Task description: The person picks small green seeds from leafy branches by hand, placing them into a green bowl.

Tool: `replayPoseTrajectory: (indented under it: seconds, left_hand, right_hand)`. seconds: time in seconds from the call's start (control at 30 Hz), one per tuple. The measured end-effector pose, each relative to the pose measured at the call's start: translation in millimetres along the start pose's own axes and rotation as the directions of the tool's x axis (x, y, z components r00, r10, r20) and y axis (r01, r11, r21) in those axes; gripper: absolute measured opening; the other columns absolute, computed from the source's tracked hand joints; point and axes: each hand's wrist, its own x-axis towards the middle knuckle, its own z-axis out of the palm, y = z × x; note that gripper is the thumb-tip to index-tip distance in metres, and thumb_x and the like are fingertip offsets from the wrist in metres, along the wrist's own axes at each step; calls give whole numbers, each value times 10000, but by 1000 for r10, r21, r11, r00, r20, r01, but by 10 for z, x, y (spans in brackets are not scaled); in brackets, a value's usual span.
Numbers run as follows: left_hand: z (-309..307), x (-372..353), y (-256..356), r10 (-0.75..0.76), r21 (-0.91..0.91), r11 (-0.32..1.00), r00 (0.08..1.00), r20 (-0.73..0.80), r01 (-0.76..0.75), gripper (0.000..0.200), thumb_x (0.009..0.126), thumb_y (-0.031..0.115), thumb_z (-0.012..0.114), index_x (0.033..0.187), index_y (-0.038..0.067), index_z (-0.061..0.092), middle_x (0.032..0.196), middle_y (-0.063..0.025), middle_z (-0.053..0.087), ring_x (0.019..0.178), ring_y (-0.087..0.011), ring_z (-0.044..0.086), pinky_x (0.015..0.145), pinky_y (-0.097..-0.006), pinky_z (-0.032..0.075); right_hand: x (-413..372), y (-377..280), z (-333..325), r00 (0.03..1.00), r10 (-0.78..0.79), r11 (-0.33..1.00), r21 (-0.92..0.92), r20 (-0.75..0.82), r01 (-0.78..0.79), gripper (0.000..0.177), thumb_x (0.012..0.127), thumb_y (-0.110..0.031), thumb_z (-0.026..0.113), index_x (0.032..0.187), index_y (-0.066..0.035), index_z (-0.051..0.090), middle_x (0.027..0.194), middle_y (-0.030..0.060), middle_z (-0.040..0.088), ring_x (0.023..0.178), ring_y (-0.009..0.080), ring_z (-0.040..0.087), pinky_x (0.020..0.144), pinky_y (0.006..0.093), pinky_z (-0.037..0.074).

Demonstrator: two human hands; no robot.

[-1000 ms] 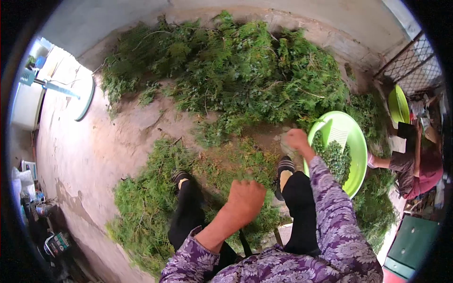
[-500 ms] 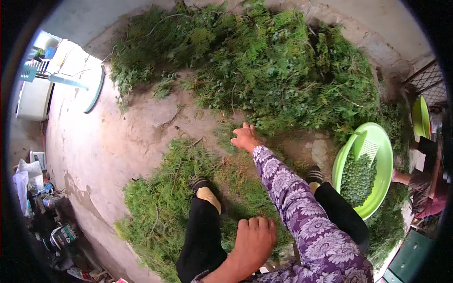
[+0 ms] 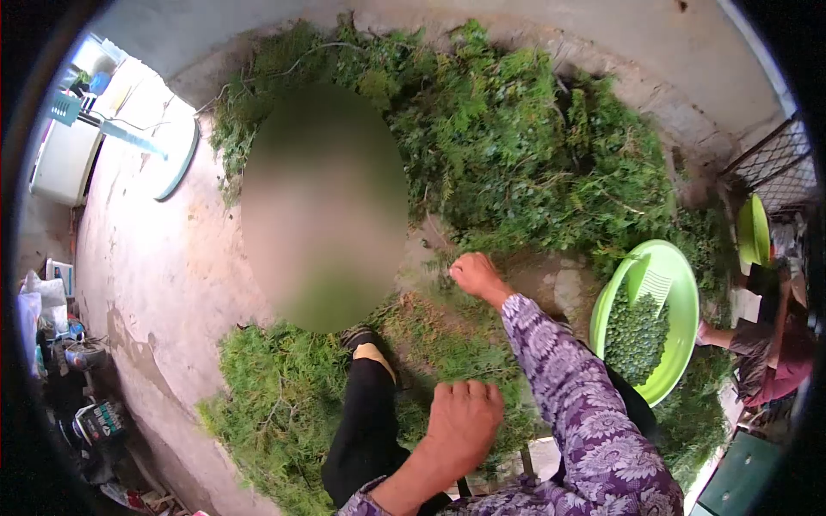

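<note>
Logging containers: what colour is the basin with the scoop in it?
The basin is bright lime green, clearest in the head view.

Outdoor yard, daylight, soft & even. Floor [image 3: 163, 258]: bare concrete, grey-brown, stained & cracked, darker patch twd lower L. Wall [image 3: 533, 21] along top: plain grey cement, rough kerb where it meets the floor. Top R: wire-mesh gate [image 3: 787, 163] in dark frame. Top L: white box-shaped unit [image 3: 64, 163] w/ pale round lid [image 3: 176, 155] just beside it. Lower L edge: clutter [image 3: 77, 387] of bags, tins, a printed carton, all in shade. Bottom R corner: dark green crate [image 3: 753, 473].
</note>
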Motion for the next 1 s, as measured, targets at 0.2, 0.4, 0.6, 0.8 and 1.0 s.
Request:
replayPoseTrajectory:
  seconds: [0.2, 0.4, 0.6, 0.8, 1.0]
  left_hand:
    - [-234, 108, -13, -35, -19, 999, 997, -68, 34, 252, 726, 220, 575, 903, 48, 526, 797, -105, 556, 772, -269, 553, 659, -386, 414]
    - [-532, 171, -175, -162, -205, 975, 916, -368, 90, 292, 707, 210, 615, 906, 6, 549, 827, -163, 562, 789, -319, 548, 694, -404, 435]
    - [-459, 326, -91, -518, -923, 358, 794, -320, -139, 422, 811, 263, 573, 1079, -53, 493, 884, -143, 589, 848, -229, 559, 707, -342, 443]
    - [-594, 461, -170, -606, -906, -299, 793, -62, -299, 497, 857, 282, 518, 1204, -33, 351, 1059, -162, 501, 898, -245, 541, 755, -351, 443]
    - [-615, 440, -216, -705, -878, -207, 689, -172, -431, 375, 878, 267, 486, 1180, 54, 424, 940, -95, 549, 672, -169, 561, 580, -302, 455]
  right_hand:
    - [-778, -237, -1063, 989, -126, 984, 134, 72, 115, 216, 737, -200, 524, 700, -3, 605, 690, 144, 574, 671, 326, 543, 617, 421, 428]
    - [-1490, -638, -1920, 959, -273, 957, 79, -73, 278, 185, 749, -168, 532, 708, -2, 602, 643, 127, 533, 651, 309, 513, 635, 406, 406]
    - [-2131, -1167, -2131, 868, -334, 940, -66, -368, 334, 188, 735, -174, 587, 833, -14, 597, 846, 161, 559, 858, 335, 516, 779, 403, 412]
    - [-2329, -1306, -1816, 859, -430, 893, 12, -279, 451, 189, 718, -168, 609, 839, -24, 597, 924, 139, 546, 931, 318, 501, 819, 407, 403]
    - [-2199, -1258, -1644, 899, -427, 888, 146, -95, 437, 198, 677, -158, 647, 822, -31, 602, 908, 145, 539, 951, 308, 493, 802, 399, 411]
